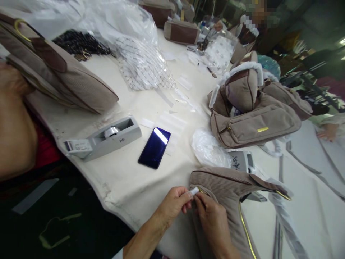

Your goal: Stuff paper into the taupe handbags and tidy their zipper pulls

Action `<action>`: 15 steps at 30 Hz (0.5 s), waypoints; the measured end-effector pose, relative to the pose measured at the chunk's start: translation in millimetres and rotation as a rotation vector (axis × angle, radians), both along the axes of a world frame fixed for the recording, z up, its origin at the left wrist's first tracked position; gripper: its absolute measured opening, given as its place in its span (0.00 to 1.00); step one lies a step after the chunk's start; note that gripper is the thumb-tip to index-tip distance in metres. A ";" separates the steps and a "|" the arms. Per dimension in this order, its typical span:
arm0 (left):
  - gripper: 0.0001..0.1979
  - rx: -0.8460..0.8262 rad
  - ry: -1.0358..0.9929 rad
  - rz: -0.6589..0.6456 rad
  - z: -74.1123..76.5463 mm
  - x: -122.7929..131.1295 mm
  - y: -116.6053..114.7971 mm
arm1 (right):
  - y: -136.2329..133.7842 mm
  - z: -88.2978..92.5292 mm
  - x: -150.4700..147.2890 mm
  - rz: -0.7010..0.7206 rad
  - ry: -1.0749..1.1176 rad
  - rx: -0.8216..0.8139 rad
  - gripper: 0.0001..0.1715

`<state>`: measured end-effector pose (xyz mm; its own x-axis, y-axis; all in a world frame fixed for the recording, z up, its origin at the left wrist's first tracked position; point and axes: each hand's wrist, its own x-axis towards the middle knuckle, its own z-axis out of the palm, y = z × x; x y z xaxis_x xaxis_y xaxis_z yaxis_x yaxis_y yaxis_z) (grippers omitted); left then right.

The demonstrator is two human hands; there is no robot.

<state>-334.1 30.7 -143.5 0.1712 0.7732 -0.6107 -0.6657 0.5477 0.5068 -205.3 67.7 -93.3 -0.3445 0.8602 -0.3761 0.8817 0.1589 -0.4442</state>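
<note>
My left hand (176,201) is closed in a pinch on a small white strip (194,191), at the upper left end of a taupe corduroy handbag (223,183). Against that same end, my right hand (214,219) has its fingers pinched together beside the strip. A bit of gold zipper (199,189) shows just above those fingertips; what they grip is hidden. The handbag lies on the table with brown trim, a gold zipper along its opening and a strap partly covered in white wrapping (285,216).
A dark phone (154,147) and a grey tape dispenser (115,138) lie left of centre. Another tape dispenser (242,160) sits behind the handbag, near crumpled plastic (210,147) and stacked bags (256,118). At left, another person's arm (16,133) reaches to a bag (67,75).
</note>
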 end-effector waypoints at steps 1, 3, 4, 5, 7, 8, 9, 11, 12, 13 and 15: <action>0.16 -0.028 -0.037 -0.007 0.2 0.6 -1.3 | -2.0 -3.6 0.7 0.015 -0.012 0.029 0.17; 0.17 -0.070 -0.094 -0.028 1.5 3.4 -4.0 | -4.5 -11.0 2.5 0.041 -0.043 0.066 0.17; 0.18 -0.090 -0.121 -0.036 2.5 5.5 -5.3 | -5.1 -14.6 3.5 0.050 -0.063 0.077 0.17; 0.18 -0.107 -0.141 -0.038 3.6 7.9 -6.6 | -5.4 -17.8 4.6 0.058 -0.084 0.085 0.17; 0.19 -0.125 -0.154 -0.021 6.1 13.0 -9.0 | -4.9 -21.6 6.8 0.060 -0.124 0.096 0.17; 0.18 -0.123 -0.134 -0.005 7.4 15.4 -10.3 | -4.0 -21.3 7.9 0.058 -0.142 0.092 0.17; 0.18 -0.102 -0.075 0.008 8.5 17.6 -11.7 | -2.5 -19.0 9.1 0.057 -0.160 0.078 0.17; 0.15 0.001 0.167 0.023 10.5 20.7 -14.7 | 3.1 -7.9 11.4 0.069 -0.189 0.006 0.16; 0.14 0.068 0.326 0.020 11.2 21.8 -16.3 | 7.3 0.4 12.1 0.074 -0.194 -0.041 0.16; 0.13 0.132 0.485 0.014 11.6 22.7 -17.9 | 12.7 9.9 12.3 0.082 -0.181 -0.082 0.16; 0.11 0.219 0.728 0.002 11.3 24.3 -20.6 | 26.2 29.0 9.1 0.108 -0.099 -0.102 0.15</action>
